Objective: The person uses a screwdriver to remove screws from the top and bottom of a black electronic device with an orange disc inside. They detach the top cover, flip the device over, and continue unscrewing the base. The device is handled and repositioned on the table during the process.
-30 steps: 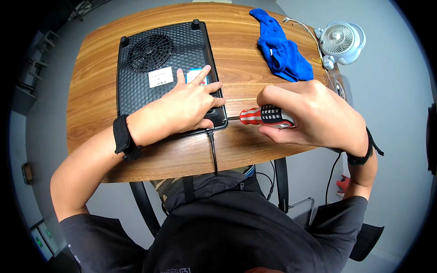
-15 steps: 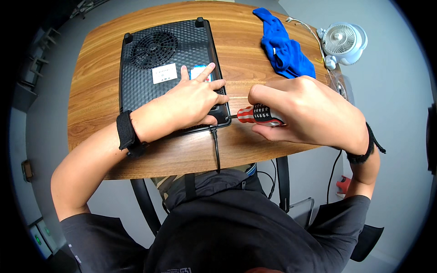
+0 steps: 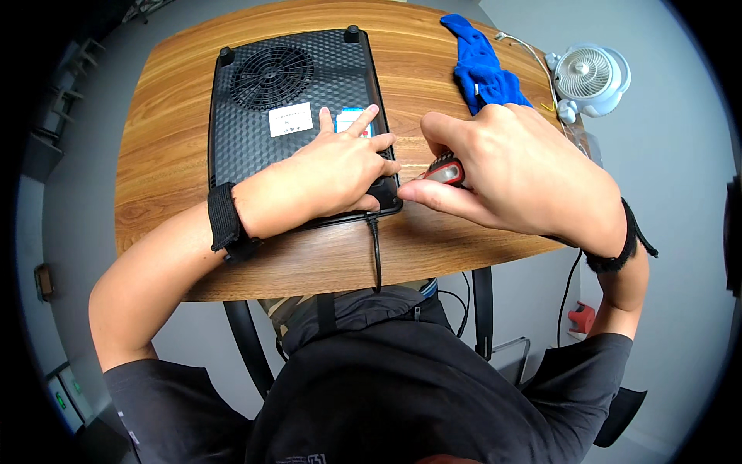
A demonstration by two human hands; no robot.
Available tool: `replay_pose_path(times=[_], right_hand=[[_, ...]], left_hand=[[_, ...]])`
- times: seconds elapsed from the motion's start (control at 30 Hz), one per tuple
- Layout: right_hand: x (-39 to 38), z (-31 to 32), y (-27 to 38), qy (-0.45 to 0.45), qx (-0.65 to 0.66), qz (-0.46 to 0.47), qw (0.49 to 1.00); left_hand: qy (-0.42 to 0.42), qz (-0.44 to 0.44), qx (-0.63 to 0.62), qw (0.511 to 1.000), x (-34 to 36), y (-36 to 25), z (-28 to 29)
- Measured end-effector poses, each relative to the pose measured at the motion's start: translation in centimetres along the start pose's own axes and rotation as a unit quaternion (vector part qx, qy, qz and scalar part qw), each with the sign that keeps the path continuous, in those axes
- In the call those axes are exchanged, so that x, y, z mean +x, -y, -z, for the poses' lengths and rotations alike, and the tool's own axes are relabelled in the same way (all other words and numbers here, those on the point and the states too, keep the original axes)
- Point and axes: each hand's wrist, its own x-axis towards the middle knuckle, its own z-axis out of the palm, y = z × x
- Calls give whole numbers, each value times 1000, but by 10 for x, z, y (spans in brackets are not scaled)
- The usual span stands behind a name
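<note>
A black induction cooker (image 3: 255, 158) lies upside down on the wooden table, its round fan grille and rubber feet facing up. My left hand (image 3: 328, 170) is spread flat over its near right part, fingers apart, partly covering a blue-and-white label (image 3: 352, 120). My right hand (image 3: 518, 166) grips a screwdriver (image 3: 447, 172) with a red and black handle; most of the tool is hidden by the fingers. The thumb of that hand reaches to the cooker's near right corner. Whether a screw sits under the thumb tip cannot be seen.
A power cord (image 3: 377, 255) runs from the cooker's near edge over the table edge (image 3: 309, 292). A blue cloth (image 3: 483, 69) lies at the far right, beside a white fan (image 3: 585, 73) with a cable. A clear plastic item (image 3: 589, 143) is partly hidden behind my right hand.
The screwdriver's tip has come away from the cooker's corner, and its handle has turned within my right hand. My right thumb now stretches to that corner. My left hand stays on the cooker.
</note>
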Motion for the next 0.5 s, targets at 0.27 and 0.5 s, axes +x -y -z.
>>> replay_pose_path(times=[0.27,0.5], right_hand=[[-10,0,-5,-74,76,75,991],[-12,-5,16,-24,-26,14,999]], left_hand=[[11,-2,-2,1000,-1,1,4],[-50,-12,11,999,-2,2,-7]])
